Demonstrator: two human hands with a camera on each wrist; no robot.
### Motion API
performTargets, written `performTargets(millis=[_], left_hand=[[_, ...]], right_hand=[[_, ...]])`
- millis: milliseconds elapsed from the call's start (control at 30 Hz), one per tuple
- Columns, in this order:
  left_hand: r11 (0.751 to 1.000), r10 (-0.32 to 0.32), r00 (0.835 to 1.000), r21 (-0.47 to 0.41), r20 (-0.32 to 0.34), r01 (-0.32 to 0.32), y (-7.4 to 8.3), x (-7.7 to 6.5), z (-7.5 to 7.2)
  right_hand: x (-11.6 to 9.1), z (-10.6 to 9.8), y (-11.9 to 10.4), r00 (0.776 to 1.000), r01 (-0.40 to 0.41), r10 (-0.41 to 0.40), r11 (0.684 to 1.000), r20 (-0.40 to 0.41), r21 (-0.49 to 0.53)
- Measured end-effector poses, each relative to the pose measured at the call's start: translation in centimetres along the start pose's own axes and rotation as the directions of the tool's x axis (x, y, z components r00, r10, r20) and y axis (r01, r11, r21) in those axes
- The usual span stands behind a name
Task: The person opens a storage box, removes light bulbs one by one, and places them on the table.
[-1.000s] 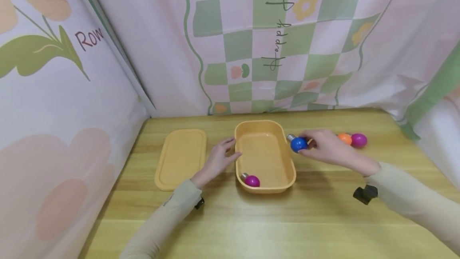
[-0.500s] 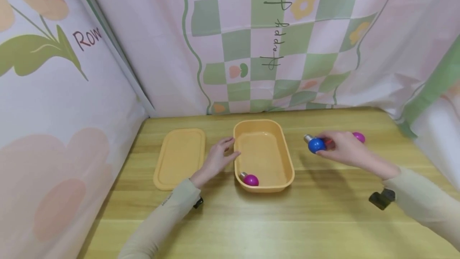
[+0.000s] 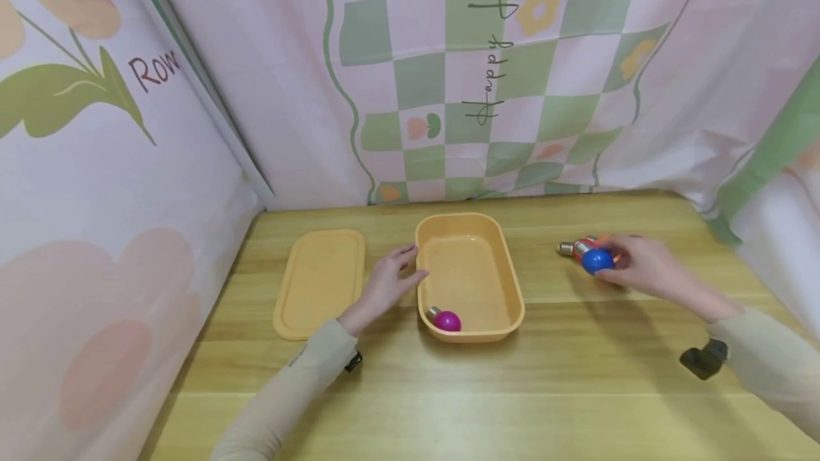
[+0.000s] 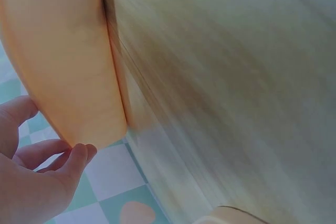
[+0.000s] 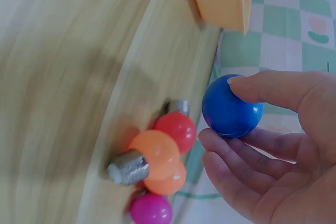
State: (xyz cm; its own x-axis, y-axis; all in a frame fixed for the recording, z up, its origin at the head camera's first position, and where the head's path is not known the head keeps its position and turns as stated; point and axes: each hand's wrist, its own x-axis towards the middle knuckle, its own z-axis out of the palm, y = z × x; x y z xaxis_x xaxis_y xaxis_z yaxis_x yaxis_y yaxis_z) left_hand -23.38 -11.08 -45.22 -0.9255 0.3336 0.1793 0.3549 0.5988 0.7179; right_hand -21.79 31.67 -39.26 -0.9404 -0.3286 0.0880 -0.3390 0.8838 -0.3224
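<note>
My right hand [image 3: 647, 269] pinches a blue light bulb [image 3: 597, 262] by its round glass, thumb on one side and fingertips on the other. It is held above several bulbs lying on the table: in the right wrist view a red bulb [image 5: 177, 131], orange bulbs [image 5: 156, 151] and a purple bulb [image 5: 151, 210]. The head view shows them partly covered by that hand. My left hand [image 3: 386, 284] touches the left rim of a yellow-orange plastic container [image 3: 520, 308] with relaxed fingers. A purple bulb [image 3: 448, 321] with a metal base lies inside, at its near left corner.
A flat matching lid [image 3: 322, 283] lies on the wooden table [image 3: 474, 404], left of the container. A patterned curtain [image 3: 474, 77] hangs along the table's back edge, and a printed cloth wall [image 3: 96, 233] stands at the left.
My right hand has carried the blue bulb rightward, from beside the container's right edge to over the loose bulbs. My left hand stays at the rim.
</note>
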Motion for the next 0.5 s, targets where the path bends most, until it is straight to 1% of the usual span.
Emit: performTargets(millis=[100,233,367,500], left_hand=[[1.0,-0.005,1.0,-0.009,0.0,0.005,0.0,0.0,0.0],[1.0,-0.006,1.0,-0.01,-0.004,0.006,-0.1,-0.1,-0.1],[1.0,-0.003,1.0,-0.004,-0.008,0.003,-0.2,-0.1,-0.1],[1.0,0.005,1.0,0.002,-0.001,-0.005,-0.1,-0.1,-0.1]], right_hand=[[-0.3,0.0,0.5,1.0,-0.007,0.007,1.0,-0.015,-0.018],[-0.7,0.0,1.3,0.999,-0.029,0.029,1.0,-0.022,-0.009],[-1.2,0.0,2.2,0.998,-0.055,0.055,0.998,-0.004,0.032],[-2.0,-0.2,3.1,0.996,-0.091,0.088,0.992,0.033,0.087]])
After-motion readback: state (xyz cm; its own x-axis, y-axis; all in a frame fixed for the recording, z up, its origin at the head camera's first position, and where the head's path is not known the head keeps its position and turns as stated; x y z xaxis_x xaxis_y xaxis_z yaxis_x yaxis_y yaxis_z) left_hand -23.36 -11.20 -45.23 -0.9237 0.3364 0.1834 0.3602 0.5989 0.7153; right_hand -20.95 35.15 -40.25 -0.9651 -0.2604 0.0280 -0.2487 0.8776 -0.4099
